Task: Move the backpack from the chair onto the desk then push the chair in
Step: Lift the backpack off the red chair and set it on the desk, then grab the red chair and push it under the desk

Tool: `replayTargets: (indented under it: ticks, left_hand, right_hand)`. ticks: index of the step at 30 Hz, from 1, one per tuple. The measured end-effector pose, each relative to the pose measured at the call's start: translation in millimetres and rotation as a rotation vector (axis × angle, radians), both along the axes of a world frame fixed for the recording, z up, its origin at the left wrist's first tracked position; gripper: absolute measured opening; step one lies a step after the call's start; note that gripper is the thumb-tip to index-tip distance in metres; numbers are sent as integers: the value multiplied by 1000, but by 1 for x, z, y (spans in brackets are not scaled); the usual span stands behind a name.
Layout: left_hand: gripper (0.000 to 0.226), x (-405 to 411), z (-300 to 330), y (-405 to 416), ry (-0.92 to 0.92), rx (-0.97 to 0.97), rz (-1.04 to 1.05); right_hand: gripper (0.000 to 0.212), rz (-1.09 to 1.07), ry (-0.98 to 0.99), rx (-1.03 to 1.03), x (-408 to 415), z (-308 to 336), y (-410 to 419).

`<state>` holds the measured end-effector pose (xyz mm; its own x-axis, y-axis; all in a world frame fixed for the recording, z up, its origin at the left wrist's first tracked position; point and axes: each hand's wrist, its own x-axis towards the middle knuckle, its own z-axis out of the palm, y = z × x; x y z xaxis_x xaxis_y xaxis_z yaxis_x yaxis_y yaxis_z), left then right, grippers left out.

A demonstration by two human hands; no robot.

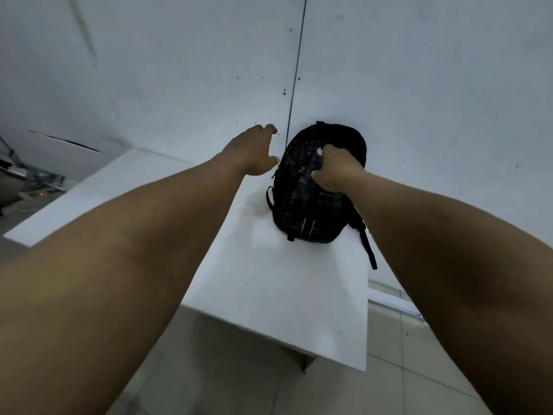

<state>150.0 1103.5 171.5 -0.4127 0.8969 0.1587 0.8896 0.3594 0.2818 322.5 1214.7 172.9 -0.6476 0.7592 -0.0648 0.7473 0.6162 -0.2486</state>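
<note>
The right hand (332,169) is curled shut on the upper front of the backpack (311,190), fingers bunching the dark fabric just below the bag's crown. The left hand (254,151) hangs beside the bag's left edge with fingers loosely spread and slightly bent — near the fabric, gripping nothing; whether a fingertip touches it cannot be told.

The backpack stands upright on the desk (269,280), at the far side of the white top, its back close against or leaning on the wall (419,85). One strap (366,244) trails down from its right side across the desk surface toward the near edge.

Step in hand, as judged: the first half of the task looks nearly finished — the bag is on the desk and is being settled into place. The chair is not in view.

Next move, as judged: the right hand must let go only once the bag stands without tipping forward; then both hands are free to turn to the chair, grasp its back, and slide it under the desk.

Contents: the bag's zippers appear closed, so what it holds cannot be seen. The desk top bears only the bag.
</note>
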Motion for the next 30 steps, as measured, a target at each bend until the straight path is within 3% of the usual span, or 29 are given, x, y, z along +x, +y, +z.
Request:
replayTargets:
  ticks: [4, 15, 30]
  left_hand:
    - [67, -5, 5, -54, 60, -30, -28]
    - [58, -49, 3, -227, 110, -155, -35]
    - [55, -34, 22, -400, 133, -55, 41]
  right_hand:
    - [31, 218, -160, 112, -9, -2, -57]
    - [31, 202, -186, 37, -45, -7, -215]
    - [34, 260, -162, 78, -30, 2, -387]
